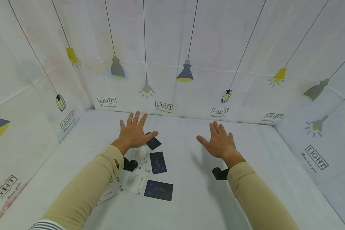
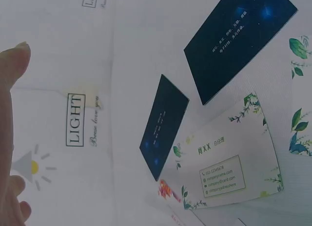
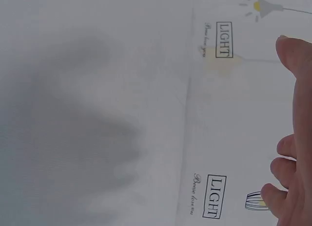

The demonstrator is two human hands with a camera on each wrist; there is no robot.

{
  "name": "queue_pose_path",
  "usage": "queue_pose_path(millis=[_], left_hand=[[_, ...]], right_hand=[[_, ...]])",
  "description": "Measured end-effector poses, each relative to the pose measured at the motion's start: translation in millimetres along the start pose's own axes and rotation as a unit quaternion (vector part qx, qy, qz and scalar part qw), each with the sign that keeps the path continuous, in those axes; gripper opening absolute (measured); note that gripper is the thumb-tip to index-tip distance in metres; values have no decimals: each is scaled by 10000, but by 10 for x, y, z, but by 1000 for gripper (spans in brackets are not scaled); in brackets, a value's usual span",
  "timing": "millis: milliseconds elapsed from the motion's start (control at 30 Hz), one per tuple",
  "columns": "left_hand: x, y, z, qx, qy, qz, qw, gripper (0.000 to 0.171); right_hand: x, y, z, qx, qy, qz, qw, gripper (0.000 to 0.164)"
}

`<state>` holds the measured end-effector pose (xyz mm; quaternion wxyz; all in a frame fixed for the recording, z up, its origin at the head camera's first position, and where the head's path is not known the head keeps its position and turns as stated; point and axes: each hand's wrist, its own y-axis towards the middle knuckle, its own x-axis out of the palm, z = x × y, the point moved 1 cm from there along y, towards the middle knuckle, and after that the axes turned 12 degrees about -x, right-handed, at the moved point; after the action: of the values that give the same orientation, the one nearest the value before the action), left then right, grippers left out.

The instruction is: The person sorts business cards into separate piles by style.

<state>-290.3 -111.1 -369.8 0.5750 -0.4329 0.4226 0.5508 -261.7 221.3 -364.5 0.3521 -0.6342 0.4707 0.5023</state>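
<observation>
My left hand is held over the back left of the table, fingers spread and straight, with nothing in it. Below and beside it lie business cards. A dark blue card is partly covered by the thumb; another dark card and a third lie nearer. White cards with green leaf corners sit under the left wrist, partly hidden by the sleeve. In the left wrist view a white card shows printed text. My right hand hovers on the right, fingers extended, holding nothing; its shadow falls on the cloth.
The table has a white cover. Behind and at both sides hangs a white curtain printed with lamps and "LIGHT" labels. A small black object shows at the left wrist, another black object at the right wrist.
</observation>
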Motion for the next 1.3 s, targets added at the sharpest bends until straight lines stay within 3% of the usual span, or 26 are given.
queue_pose_path(millis=[100, 367, 600, 867, 1033, 1300], left_hand=[[-14, -7, -4, 90, -134, -3, 9999, 96], [-9, -46, -85, 623, -770, 53, 9951, 97], [10, -167, -180, 962, -1604, -68, 9823, 81], [52, -376, -196, 1614, -2087, -47, 9646, 58], [119, -490, -214, 1513, -2206, -287, 9631, 58], [318, -652, -283, 1399, -2302, -681, 9606, 57]], right_hand=[[-1, -2, 2, -79, 89, 107, 9999, 101], [52, -56, 5, -330, 781, 1037, 9910, 93], [143, -155, -57, -587, 2082, 1180, 9692, 77], [270, -264, -237, -1135, 2370, 1307, 9560, 56], [326, -330, -362, -1189, 2564, 1330, 9500, 52], [523, -454, -496, -1063, 2675, 1066, 9517, 52]])
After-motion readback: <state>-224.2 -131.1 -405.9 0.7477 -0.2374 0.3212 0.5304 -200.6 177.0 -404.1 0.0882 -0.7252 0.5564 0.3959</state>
